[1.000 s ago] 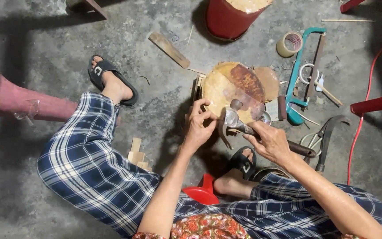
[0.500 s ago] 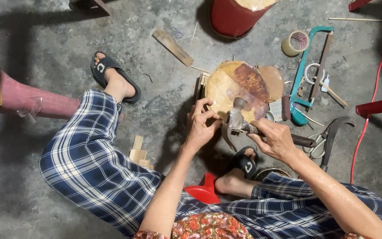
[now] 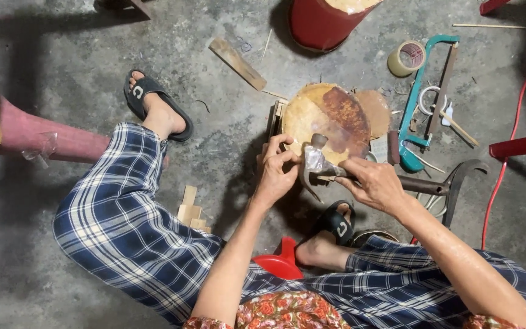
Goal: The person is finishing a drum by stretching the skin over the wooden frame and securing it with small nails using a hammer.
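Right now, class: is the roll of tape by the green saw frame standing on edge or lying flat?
Lying flat: the roll of tape shows its round open core facing up, beside the green saw frame.

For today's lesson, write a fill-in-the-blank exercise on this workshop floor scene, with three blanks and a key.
1. Both hands, the left hand and the right hand, work at the edge of a round ____ block.
2. The roll of tape lies beside a ____ coloured saw frame.
3. The person's trousers have a blue and white ____ pattern.

Missing words: wooden; teal; checked
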